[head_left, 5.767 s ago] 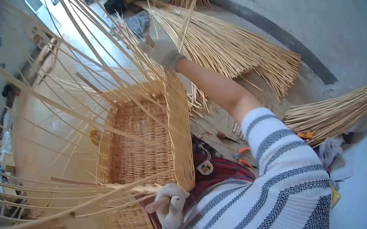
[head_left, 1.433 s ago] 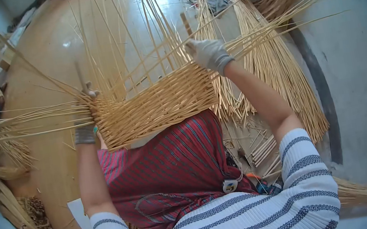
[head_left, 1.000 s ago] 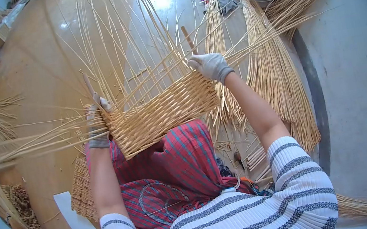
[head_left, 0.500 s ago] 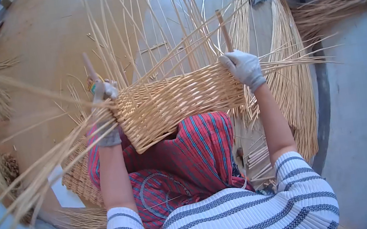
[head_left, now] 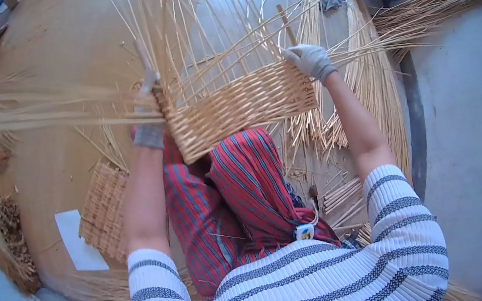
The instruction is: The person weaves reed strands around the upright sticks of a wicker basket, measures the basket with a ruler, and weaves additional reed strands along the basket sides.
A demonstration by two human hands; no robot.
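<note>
A woven wicker basket (head_left: 240,106) with long upright rods is held above my knees, its long side facing me. My left hand (head_left: 149,105), gloved and blurred, is closed on the basket's left corner, where a bundle of loose rods (head_left: 39,113) sticks out leftward. A stick (head_left: 144,55) rises from its grip. My right hand (head_left: 310,61), in a pale glove, grips the top right corner, its thumb along the rim. Another wooden stick (head_left: 286,23) stands up just beside its fingers. The basket's inside is mostly hidden.
Bundles of thin rods (head_left: 373,91) lie on the floor at the right. A woven panel (head_left: 106,213) and a white sheet (head_left: 75,240) are at the lower left. Red checked cloth (head_left: 246,181) covers my legs. Short cut sticks (head_left: 343,196) lie right of my knee.
Earlier the basket faced with its open inside towards me; now its side does. Over the last half second it has risen slightly in view, and the loose rods at left have swung up.
</note>
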